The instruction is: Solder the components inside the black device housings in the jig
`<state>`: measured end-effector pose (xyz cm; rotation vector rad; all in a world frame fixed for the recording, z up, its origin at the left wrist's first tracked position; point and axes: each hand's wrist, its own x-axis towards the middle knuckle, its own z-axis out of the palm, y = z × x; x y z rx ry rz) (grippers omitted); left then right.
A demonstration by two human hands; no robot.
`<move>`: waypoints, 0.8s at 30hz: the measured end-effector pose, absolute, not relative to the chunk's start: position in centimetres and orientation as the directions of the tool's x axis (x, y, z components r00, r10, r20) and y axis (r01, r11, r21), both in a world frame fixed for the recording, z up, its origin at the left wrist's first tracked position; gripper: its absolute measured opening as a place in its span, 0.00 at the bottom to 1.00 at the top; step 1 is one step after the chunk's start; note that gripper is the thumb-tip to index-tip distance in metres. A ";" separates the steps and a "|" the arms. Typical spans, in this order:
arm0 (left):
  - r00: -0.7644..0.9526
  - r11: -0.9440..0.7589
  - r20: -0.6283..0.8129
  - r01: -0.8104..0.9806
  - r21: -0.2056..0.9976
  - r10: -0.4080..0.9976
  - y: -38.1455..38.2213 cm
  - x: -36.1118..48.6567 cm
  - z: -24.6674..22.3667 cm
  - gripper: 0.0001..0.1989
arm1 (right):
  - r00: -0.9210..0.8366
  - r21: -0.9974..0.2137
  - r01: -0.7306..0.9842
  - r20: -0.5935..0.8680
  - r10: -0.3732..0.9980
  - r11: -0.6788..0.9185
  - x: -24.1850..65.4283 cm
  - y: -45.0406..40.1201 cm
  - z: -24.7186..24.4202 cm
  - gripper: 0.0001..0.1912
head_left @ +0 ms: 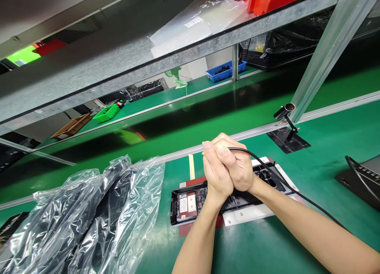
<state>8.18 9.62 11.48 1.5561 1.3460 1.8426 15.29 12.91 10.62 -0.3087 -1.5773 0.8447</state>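
on the smooth green table (237, 246), our long, hard black case (252, 200) lies left to right. over it, our left hand (217, 175) and right hand (242, 171) press together. our right fingers curl around the thin, round black cable (242, 149), which bends right and toward us; we can't tell how our left fingers close.

Left hand (216, 173) and right hand (242, 167) closed together on black cable (255, 156) — over open black housing (246, 201) — bagged bundle (97, 214) at left, tubular stand (280, 112) farther off at right.
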 end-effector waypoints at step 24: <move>-0.374 -0.410 0.537 0.369 0.834 0.756 9.6 8.2 10.8 0.31 | -0.196 -0.657 -0.273 0.753 0.628 0.702 15.4 12.9 10.6 0.19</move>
